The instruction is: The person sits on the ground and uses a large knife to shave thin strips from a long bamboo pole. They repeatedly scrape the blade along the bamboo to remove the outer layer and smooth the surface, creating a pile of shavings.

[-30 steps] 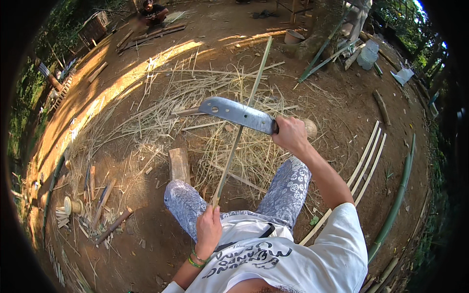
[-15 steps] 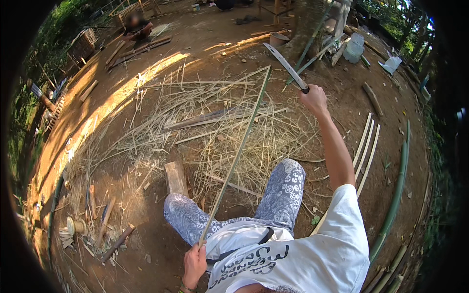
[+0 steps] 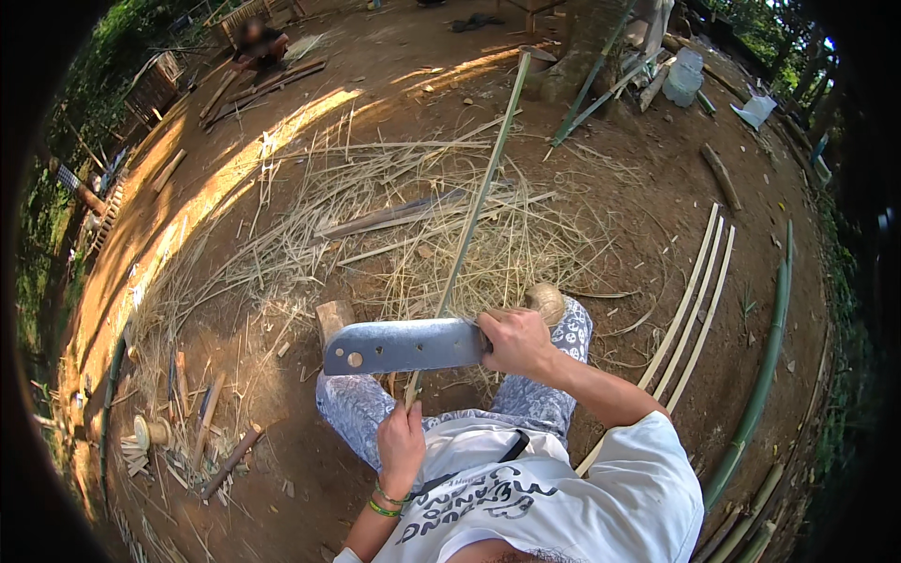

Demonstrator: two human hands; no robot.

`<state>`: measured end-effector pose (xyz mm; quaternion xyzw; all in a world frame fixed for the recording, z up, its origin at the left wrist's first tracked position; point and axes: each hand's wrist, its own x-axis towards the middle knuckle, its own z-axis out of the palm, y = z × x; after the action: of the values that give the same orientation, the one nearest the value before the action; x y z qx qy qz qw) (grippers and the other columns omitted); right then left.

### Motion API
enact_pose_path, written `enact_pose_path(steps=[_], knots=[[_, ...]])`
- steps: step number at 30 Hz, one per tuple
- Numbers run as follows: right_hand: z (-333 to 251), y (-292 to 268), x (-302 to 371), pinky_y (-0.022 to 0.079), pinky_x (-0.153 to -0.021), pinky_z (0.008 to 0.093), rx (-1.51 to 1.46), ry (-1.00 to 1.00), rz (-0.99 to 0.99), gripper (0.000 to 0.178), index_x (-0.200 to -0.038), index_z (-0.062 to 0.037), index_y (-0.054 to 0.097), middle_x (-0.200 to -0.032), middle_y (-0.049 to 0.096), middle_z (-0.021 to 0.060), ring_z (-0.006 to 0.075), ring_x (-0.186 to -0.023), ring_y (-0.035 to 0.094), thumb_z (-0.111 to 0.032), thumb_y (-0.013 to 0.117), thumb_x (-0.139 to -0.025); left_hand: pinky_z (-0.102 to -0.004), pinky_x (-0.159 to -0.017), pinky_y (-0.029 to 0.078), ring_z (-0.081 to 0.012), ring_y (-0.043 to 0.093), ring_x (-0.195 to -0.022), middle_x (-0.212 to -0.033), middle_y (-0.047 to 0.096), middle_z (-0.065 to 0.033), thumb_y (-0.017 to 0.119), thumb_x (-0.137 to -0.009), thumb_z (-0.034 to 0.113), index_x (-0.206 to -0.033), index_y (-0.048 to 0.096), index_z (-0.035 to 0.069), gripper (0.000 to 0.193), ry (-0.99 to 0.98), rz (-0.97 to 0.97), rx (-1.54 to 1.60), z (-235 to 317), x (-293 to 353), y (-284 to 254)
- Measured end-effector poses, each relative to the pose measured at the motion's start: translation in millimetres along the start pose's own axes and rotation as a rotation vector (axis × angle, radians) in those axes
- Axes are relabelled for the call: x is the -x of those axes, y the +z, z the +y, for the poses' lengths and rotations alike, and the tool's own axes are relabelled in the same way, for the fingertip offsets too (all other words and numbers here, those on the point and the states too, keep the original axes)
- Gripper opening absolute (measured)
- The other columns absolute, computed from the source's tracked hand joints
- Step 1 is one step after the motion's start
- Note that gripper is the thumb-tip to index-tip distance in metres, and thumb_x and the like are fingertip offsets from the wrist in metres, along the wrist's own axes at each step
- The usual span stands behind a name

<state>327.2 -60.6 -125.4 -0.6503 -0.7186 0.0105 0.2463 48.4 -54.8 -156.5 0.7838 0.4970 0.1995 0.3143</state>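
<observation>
My left hand [image 3: 401, 448] is closed around the near end of a long, thin bamboo strip [image 3: 482, 197], which slants up and away to the far middle. In my right hand [image 3: 519, 342] is a machete [image 3: 399, 346], its broad grey blade pierced by several holes and lying sideways, pointing left. The blade crosses over the strip a little beyond my left hand, hiding part of it. Whether the edge touches the strip I cannot tell. A rounded wooden handle end [image 3: 545, 302] sticks out past my right hand, above my knee.
Bamboo shavings [image 3: 404, 253] litter the dirt in front of me. A wood block [image 3: 335, 320] stands by my left knee. Three pale strips [image 3: 696, 300] and a green bamboo pole [image 3: 762, 375] lie at right. Far left, another person [image 3: 258, 47] crouches near wood pieces.
My right hand has swung the machete from far out on the right back toward me, over the strip. My left hand has moved slightly forward and right, and the strip's far end reaches farther.
</observation>
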Motion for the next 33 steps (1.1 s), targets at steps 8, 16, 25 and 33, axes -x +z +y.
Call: enact_pose_path(steps=[8, 16, 25, 33], knots=[[79.3, -71.3, -44.8, 0.053, -0.059, 0.0421, 0.187, 0.395, 0.181, 0.016, -0.078, -0.0037, 0.063, -0.067, 0.066, 0.016, 0.0341, -0.06, 0.066, -0.016, 0.07, -0.07, -0.0528, -0.058, 0.042, -0.0469, 0.059, -0.065, -0.068, 0.059, -0.0257, 0.058, -0.099, 0.016, -0.084, 0.059, -0.003, 0.025, 0.063, 0.081, -0.018, 8.4, 11.4, 0.9], [117.2, -105.0, -56.7, 0.054, -0.061, 0.0441, 0.215, 0.287, 0.001, 0.019, -0.077, -0.0031, 0.067, -0.067, 0.068, 0.0142, 0.0319, -0.062, 0.068, -0.018, 0.07, -0.065, -0.0516, -0.057, 0.042, -0.0464, 0.058, -0.063, -0.068, 0.059, -0.0255, 0.06, -0.098, 0.015, -0.083, 0.059, -0.003, 0.024, 0.059, 0.081, 0.028, 21.0, 14.6, -2.1], [137.8, -114.1, -88.0, 0.056, -0.06, 0.0411, 0.347, 0.188, 0.024, 0.017, -0.076, -0.0055, 0.069, -0.064, 0.068, 0.0126, 0.0286, -0.06, 0.068, -0.016, 0.07, -0.063, -0.0537, -0.056, 0.039, -0.0484, 0.056, -0.061, -0.062, 0.055, -0.026, 0.057, -0.099, 0.018, -0.079, 0.057, -0.004, 0.029, 0.042, 0.116, -0.02, 19.3, 7.0, -10.3], [251.0, -184.5, -102.2, 0.054, -0.084, 0.0491, 0.428, 0.523, 0.122, 0.03, -0.091, -0.0027, 0.074, -0.087, 0.072, 0.022, 0.0389, -0.09, 0.07, -0.028, 0.071, -0.074, -0.053, -0.061, 0.045, -0.0474, 0.06, -0.069, -0.072, 0.061, -0.0247, 0.063, -0.094, 0.016, -0.084, 0.061, -0.003, 0.022, -0.018, 0.064, -0.13, -17.0, 86.7, -32.2]])
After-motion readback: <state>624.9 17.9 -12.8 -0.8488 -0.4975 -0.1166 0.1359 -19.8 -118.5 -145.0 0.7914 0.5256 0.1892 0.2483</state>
